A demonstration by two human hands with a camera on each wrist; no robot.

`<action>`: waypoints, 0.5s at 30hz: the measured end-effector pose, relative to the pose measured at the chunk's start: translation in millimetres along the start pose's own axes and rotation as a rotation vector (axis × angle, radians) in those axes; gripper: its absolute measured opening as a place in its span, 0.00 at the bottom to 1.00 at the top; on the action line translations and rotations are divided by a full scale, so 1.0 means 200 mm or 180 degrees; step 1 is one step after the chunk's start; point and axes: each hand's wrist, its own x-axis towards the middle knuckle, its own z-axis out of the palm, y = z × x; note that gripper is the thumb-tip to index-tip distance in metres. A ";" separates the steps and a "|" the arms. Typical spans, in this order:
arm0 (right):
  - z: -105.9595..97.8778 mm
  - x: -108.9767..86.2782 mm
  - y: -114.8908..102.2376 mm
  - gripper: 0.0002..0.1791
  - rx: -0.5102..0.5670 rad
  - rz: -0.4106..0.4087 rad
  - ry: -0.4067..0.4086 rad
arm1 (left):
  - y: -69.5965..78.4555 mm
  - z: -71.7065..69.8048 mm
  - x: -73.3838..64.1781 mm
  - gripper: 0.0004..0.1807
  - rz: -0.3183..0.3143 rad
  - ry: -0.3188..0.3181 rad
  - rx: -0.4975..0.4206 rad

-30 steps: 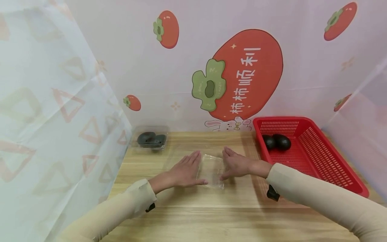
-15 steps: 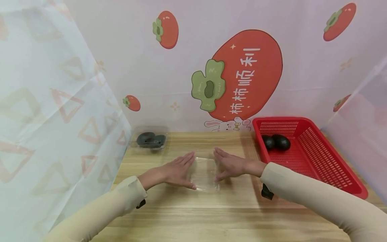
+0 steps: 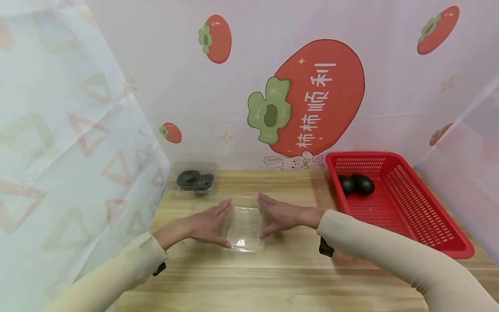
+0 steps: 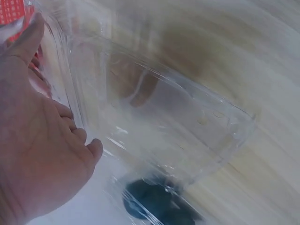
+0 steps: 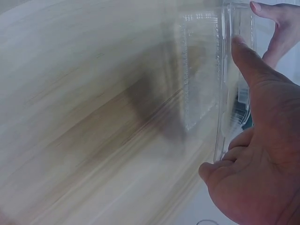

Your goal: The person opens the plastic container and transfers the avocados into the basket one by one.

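Note:
A clear plastic clamshell container (image 3: 244, 227) is between my two hands, above the wooden table. My left hand (image 3: 208, 223) holds its left side, thumb at the near corner and fingers toward the far one. The right hand (image 3: 282, 214) has the opposite side the same way. In the left wrist view the container (image 4: 164, 122) spreads beside the left hand (image 4: 42, 131), whose fingertips bend at the rim. The right wrist view has the right hand (image 5: 276, 136) with its thumb along the rim. How its lid lies cannot be told.
Another clear container (image 3: 214, 171) with dark, avocado-like fruits inside stands at the back left. At the right is a red mesh basket (image 3: 422, 214) holding black, avocado-like fruits (image 3: 363, 184). Printed cloth (image 3: 234, 95) rises behind and on both sides of the wooden table (image 3: 273, 281).
Both hands have moved left with the clear container between them. The basket and the far-left container have stayed where they were.

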 end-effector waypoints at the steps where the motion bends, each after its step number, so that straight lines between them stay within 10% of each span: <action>1: 0.00 0.01 -0.01 0.67 -0.0025 -0.0017 0.0010 | -0.02 0.00 -0.01 0.68 0.0004 0.0001 -0.0016; 15: 0.06 0.23 -0.11 0.67 -0.0114 -0.0193 0.0115 | -0.21 0.03 -0.20 0.69 0.0175 0.0336 -0.0171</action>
